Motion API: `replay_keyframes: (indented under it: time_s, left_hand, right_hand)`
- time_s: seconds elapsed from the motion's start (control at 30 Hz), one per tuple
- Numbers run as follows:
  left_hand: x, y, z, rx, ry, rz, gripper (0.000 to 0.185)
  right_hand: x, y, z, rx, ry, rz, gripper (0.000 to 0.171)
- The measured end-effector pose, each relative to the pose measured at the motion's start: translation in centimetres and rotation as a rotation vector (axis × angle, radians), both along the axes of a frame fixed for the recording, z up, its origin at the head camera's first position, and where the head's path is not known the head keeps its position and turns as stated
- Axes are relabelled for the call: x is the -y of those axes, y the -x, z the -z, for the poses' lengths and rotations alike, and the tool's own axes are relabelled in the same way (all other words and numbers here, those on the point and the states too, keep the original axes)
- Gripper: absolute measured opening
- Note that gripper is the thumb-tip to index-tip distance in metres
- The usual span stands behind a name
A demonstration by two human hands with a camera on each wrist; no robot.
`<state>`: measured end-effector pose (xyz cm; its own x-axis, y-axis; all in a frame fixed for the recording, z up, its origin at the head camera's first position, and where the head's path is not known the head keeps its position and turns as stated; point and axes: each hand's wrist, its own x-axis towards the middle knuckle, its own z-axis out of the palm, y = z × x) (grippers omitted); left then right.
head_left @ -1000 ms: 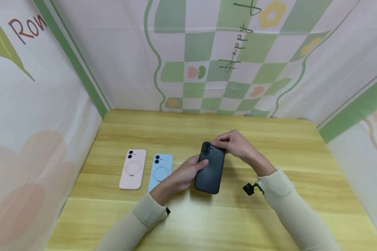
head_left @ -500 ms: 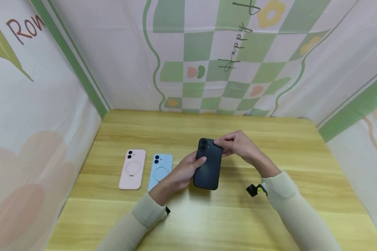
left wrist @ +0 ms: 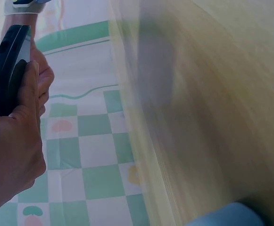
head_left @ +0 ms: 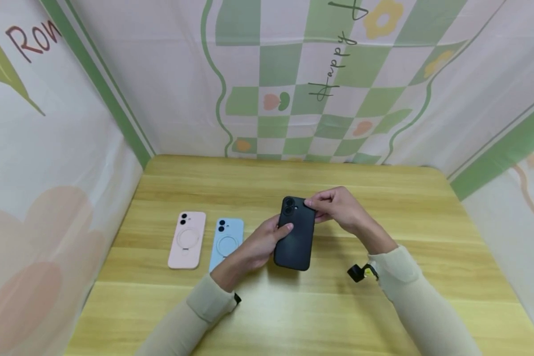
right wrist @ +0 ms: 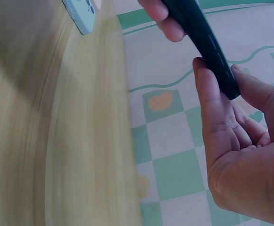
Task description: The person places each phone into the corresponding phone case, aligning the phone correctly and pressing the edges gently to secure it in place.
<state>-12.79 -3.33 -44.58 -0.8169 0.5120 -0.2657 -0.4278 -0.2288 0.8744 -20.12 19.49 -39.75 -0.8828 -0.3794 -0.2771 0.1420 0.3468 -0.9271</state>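
A phone in a black case [head_left: 293, 247] is held up over the table, its back with the camera lenses toward the head camera. My left hand [head_left: 262, 242] grips its left side, thumb lying across the back. At the upper right corner, my right hand [head_left: 338, 207] pinches the case between thumb and fingers. In the right wrist view the phone's edge [right wrist: 207, 47] runs in between that thumb and index finger. The left wrist view shows the black phone [left wrist: 2, 70] side-on, and a paler strip along it; its front is mostly hidden.
Flat on the wooden table [head_left: 382, 306] lie a pink phone case with a ring [head_left: 188, 254] and, beside it, a light blue one [head_left: 228, 232], its lower part overlapped by my left arm. A patterned cloth [head_left: 285, 69] hangs behind the table and along both sides.
Over the last second the black phone has turned slightly and shifted a little up and left. My right hand has slid slightly right, still at the corner. The two cases stay put.
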Motion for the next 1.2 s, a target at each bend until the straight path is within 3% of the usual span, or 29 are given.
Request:
replay_keyframes:
  time_s: [0.47,0.7,0.97,1.2]
  left_hand:
    - [0.2,0.0,-0.3,-0.025,0.000,0.041,0.043]
    - [0.7,0.5,-0.6,-0.091,0.082,0.064,0.038]
    - [0.8,0.8,-1.1,-0.122,0.148,0.011,0.034]
    - [0.8,0.7,-1.1,-0.143,0.132,-0.030,0.032]
  right_hand:
    - [-0.2,-0.4,0.1,-0.028,0.059,-0.010,0.024]
    - [-0.4,-0.5,-0.7,-0.073,0.022,-0.041,0.026]
    - [-0.3,-0.6,-1.1,-0.074,-0.038,-0.075,0.024]
    - [0.1,-1.0,-1.1,-0.068,-0.027,-0.030,0.025]
